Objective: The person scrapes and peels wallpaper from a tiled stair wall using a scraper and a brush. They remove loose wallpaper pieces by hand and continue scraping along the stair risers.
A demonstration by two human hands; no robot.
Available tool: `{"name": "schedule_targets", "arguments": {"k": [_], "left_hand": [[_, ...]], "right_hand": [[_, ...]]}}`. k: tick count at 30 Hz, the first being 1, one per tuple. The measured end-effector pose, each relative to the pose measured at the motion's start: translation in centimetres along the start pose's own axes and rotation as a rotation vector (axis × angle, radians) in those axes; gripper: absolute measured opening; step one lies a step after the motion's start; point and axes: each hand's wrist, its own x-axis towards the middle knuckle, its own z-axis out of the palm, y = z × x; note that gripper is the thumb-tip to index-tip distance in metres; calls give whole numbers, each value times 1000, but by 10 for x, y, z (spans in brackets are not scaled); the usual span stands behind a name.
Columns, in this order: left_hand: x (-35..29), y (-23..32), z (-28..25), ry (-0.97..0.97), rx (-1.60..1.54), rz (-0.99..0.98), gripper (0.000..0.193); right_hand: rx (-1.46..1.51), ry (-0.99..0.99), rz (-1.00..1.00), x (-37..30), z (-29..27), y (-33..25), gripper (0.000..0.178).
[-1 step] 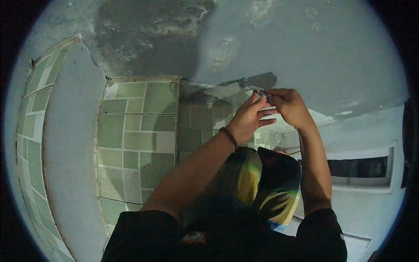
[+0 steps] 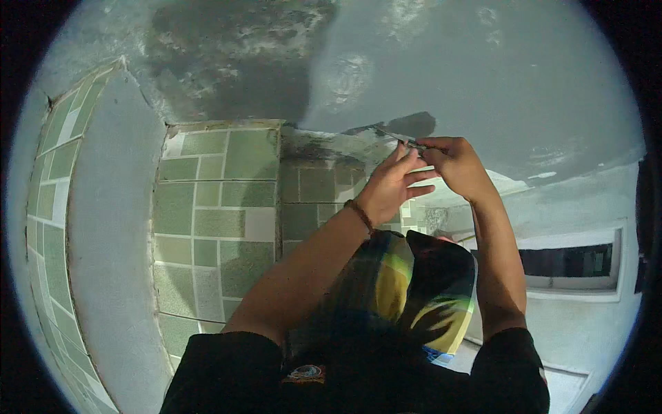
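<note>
My left hand (image 2: pixel 393 185) is raised, its thumb and index finger pinched together beside a slim tool (image 2: pixel 396 136). Its other fingers are stretched out to the right. My right hand (image 2: pixel 456 164) has its fingers closed around the near end of this tool. A thin, light shaft points up and left from the fingertips. The tool's exact kind is too small to make out, and the fingers cover most of its handle. Behind the fingertips lies a dark grey patch (image 2: pixel 414 125) on the grey plaster surface (image 2: pixel 483 90).
Green and white tiles (image 2: pixel 207 221) cover the surface at the left, beside a smooth grey strip (image 2: pixel 114 228). A rough, darker patch (image 2: pixel 227 62) spreads across the upper left. A white-framed window (image 2: pixel 569 263) is at the right. Patterned shorts (image 2: pixel 393 290) show below my arms.
The tool's thin shaft now shows more clearly, pointing up and left from the fingertips. Both hands have otherwise barely moved.
</note>
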Motion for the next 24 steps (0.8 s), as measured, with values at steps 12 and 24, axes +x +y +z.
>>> {"name": "schedule_targets", "arguments": {"k": [12,24], "left_hand": [[6,0,-10,72,62,-10,29],[4,4,-7,63,106,-36,45]], "right_hand": [[154,24,-6,8,18,12,39],[177,22,-29,9,13,26,38]]}}
